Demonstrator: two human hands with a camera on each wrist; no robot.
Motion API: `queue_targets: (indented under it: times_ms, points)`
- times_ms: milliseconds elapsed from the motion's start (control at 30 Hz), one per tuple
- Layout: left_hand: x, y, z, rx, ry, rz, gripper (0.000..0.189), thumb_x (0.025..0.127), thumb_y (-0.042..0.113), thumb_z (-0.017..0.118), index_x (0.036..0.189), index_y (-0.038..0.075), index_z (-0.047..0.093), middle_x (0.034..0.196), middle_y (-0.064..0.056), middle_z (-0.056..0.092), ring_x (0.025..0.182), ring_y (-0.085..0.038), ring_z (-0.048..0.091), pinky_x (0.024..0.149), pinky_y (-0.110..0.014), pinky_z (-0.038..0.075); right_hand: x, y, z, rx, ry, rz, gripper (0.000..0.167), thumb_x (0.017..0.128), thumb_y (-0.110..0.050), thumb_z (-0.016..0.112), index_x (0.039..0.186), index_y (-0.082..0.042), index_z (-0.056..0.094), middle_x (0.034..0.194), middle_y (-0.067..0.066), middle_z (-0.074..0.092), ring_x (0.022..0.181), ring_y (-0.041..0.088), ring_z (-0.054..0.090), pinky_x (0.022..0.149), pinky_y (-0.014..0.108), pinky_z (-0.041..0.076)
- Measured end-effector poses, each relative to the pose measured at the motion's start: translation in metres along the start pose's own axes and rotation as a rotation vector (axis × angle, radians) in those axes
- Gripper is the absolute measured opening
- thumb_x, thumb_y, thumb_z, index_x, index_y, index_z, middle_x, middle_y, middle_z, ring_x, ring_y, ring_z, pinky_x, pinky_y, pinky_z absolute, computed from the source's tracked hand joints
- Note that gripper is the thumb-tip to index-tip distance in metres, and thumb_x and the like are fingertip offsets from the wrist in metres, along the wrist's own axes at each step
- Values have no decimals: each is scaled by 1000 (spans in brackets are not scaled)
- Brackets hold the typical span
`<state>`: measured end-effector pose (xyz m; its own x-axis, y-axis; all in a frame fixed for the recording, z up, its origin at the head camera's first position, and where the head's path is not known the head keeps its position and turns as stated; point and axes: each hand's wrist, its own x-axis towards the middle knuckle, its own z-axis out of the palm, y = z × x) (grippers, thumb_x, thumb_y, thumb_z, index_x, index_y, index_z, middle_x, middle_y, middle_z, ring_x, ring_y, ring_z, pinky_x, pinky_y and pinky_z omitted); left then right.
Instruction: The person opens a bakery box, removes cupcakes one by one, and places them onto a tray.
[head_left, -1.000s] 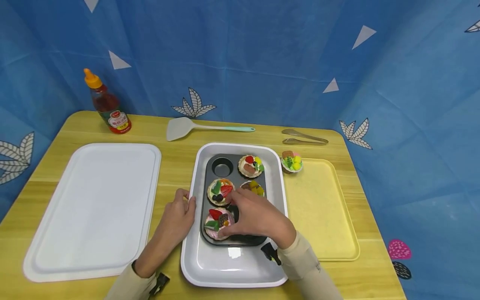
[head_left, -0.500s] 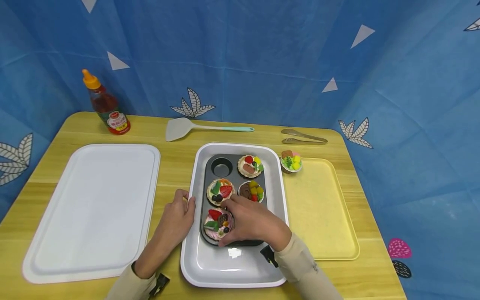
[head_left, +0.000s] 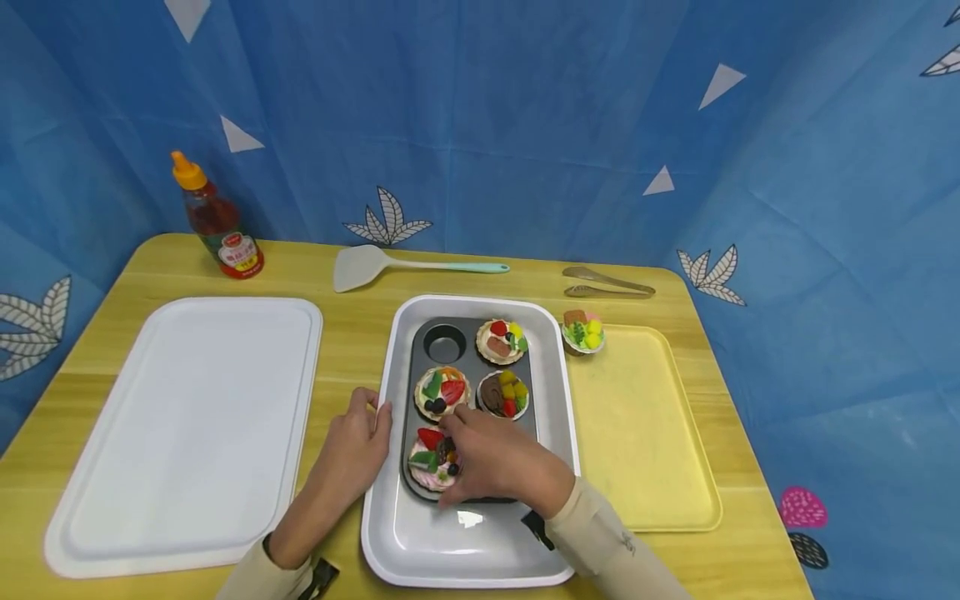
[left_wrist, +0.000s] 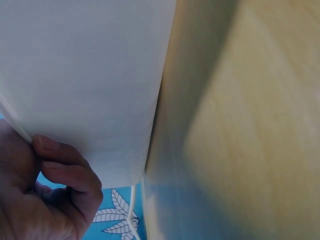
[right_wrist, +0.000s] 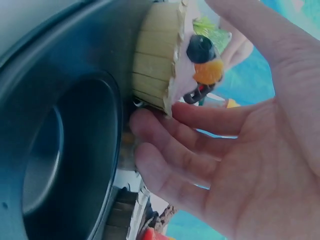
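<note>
Wooden table [head_left: 348, 337], right fingers [right_wrist: 170, 146] parted, holding pink tart [right_wrist: 164, 61]

The left hand [head_left: 354, 443] curls its fingers [left_wrist: 70, 175], and the right hand [head_left: 498, 460] arches, thumb [head_left: 459, 492] opposite fingers.

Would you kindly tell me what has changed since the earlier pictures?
The right hand has shifted slightly towards the person, its fingers about the pink tart, no longer covering the chocolate tart. The left hand stays at the deep white tray; the tarts look unmoved.
</note>
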<state>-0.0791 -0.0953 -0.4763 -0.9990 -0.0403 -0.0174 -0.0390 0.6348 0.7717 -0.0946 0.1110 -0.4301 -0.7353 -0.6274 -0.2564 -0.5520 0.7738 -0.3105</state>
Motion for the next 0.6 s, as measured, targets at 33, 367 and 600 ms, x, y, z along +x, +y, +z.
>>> queue_targets:
  times_ms: [33,367,600]
  points:
    - [0,0,0,-2,-1,0,21,105,21,48,110,1,50,56,1,45,46,-14,44,45,-31,39,0,0,1,-10,-3,-3,85,63,-58,89,127,-10,59,107,-3,58,91,10,56,82,29,52]
    - [-3,-1,2,-14,-7,-14,22,105,22,49,110,0,50,56,1,46,45,-13,46,43,-30,40,2,-6,7,-98,-16,-16,85,66,-58,88,128,-7,58,109,0,56,92,11,56,81,27,52]
    - [-1,-1,1,-7,-9,-24,22,104,22,49,109,1,50,55,0,45,45,-14,45,43,-30,39,3,-8,7,-123,29,-41,69,74,-47,85,121,-5,60,100,0,52,83,9,53,72,23,48]
